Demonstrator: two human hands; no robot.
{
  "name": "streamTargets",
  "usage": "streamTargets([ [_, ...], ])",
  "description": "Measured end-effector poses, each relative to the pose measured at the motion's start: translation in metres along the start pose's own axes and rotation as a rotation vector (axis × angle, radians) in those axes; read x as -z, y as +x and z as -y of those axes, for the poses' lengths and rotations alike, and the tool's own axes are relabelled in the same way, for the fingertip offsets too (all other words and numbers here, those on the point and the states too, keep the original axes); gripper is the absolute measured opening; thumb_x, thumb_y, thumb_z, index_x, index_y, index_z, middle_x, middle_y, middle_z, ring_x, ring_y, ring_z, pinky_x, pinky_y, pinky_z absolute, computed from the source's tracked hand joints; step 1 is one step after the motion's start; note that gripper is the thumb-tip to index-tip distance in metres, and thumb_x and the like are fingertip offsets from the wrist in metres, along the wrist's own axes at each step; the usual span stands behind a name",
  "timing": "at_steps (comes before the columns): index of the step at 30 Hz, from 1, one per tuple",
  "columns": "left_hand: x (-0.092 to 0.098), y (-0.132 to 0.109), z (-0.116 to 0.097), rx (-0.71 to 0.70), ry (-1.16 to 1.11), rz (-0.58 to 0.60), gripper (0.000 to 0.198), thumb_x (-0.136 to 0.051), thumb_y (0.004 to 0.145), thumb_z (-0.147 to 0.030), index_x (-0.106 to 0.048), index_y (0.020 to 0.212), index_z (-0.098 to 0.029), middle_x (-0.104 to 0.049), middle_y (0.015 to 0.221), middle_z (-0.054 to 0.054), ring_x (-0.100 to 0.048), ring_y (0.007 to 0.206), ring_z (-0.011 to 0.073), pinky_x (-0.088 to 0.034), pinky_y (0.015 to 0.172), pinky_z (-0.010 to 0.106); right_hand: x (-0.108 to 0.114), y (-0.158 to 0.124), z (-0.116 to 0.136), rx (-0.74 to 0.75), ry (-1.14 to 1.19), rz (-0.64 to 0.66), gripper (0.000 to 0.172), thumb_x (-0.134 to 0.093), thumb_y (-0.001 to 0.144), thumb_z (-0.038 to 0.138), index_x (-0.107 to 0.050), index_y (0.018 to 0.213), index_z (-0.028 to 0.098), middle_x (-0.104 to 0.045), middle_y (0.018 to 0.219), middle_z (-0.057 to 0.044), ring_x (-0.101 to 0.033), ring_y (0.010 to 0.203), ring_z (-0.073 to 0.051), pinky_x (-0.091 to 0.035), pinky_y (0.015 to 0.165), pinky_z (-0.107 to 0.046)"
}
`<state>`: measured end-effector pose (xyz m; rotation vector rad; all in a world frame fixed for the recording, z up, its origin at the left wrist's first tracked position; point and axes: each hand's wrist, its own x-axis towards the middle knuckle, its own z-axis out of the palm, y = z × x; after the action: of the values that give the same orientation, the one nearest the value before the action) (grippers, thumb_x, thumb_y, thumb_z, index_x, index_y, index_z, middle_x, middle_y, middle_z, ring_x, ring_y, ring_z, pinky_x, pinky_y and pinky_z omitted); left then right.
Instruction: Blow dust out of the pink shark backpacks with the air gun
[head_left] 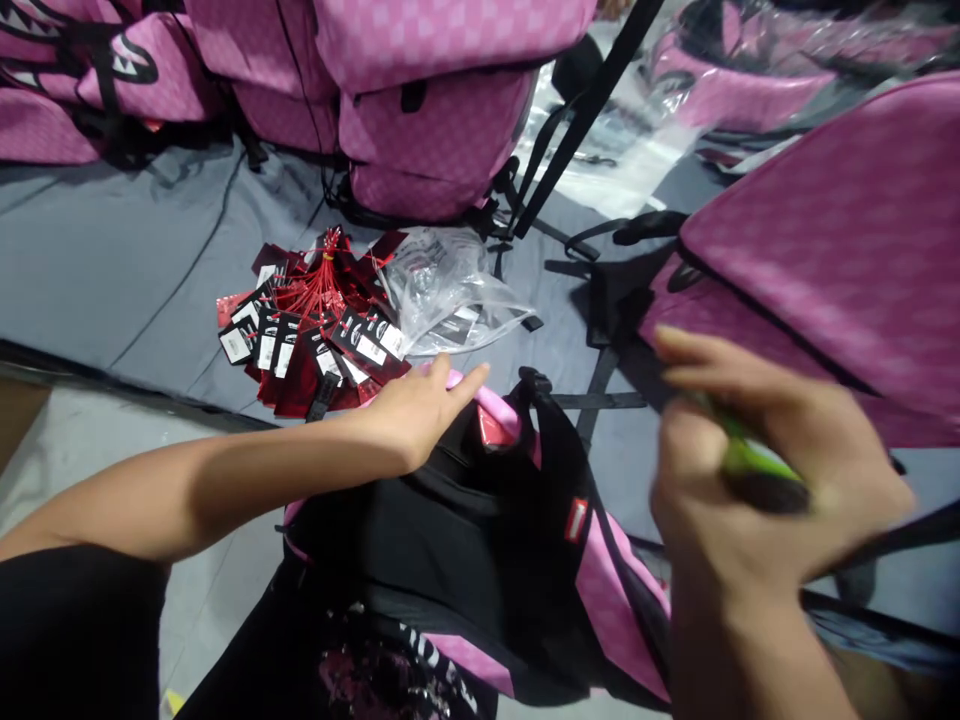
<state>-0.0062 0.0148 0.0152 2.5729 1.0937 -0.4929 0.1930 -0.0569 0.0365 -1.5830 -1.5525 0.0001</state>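
Note:
A pink and black backpack lies in front of me, its black back panel up. My left hand rests flat on the bag's top edge, fingers stretched out and holding nothing. Just beyond it a heap of red and black hang tags with red strings lies on the grey cloth. My right hand hovers close to the camera at the right, blurred, fingers closed round a green tool with a dark end. A black strap runs from the bag's top toward the right.
Pink checked backpacks are stacked at the back and another lies at the right. A crumpled clear plastic bag sits beside the tags. Grey cloth covers the table; its front edge runs across the left.

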Motion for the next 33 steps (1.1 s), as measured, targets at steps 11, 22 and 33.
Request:
streamTargets([
  [11, -0.013, 0.007, -0.002, 0.0, 0.027, -0.04, 0.115, -0.075, 0.065, -0.007, -0.008, 0.157, -0.023, -0.029, 0.155, 0.024, -0.057, 0.12, 0.0324, -0.053, 0.083, 0.033, -0.189, 0.077, -0.112, 0.453, -0.515, 0.824, 0.032, -0.063, 0.088, 0.038, -0.07, 0.102, 0.01, -0.069, 0.101, -0.014, -0.07, 0.086, -0.019, -0.044, 0.062, -0.021],
  [22, -0.022, 0.01, 0.0, -0.013, -0.002, -0.097, 0.096, -0.066, 0.079, -0.016, -0.011, 0.157, -0.026, -0.031, 0.155, 0.021, -0.062, 0.111, 0.0261, -0.053, 0.08, 0.031, -0.186, 0.065, -0.115, 0.201, -0.56, 0.807, 0.02, -0.05, 0.085, 0.01, -0.068, 0.092, 0.014, -0.072, 0.092, -0.013, -0.066, 0.081, -0.022, -0.042, 0.063, -0.027],
  [33, 0.016, -0.009, 0.021, -0.052, -0.567, -0.392, 0.062, -0.056, 0.091, -0.05, -0.042, 0.146, -0.023, -0.041, 0.153, 0.013, -0.039, 0.14, 0.0266, -0.039, 0.11, 0.045, -0.023, 0.039, -0.057, 0.558, -0.147, 0.218, 0.021, -0.053, 0.09, 0.019, -0.07, 0.101, 0.023, -0.071, 0.116, -0.009, -0.067, 0.102, -0.025, -0.054, 0.086, -0.039],
])
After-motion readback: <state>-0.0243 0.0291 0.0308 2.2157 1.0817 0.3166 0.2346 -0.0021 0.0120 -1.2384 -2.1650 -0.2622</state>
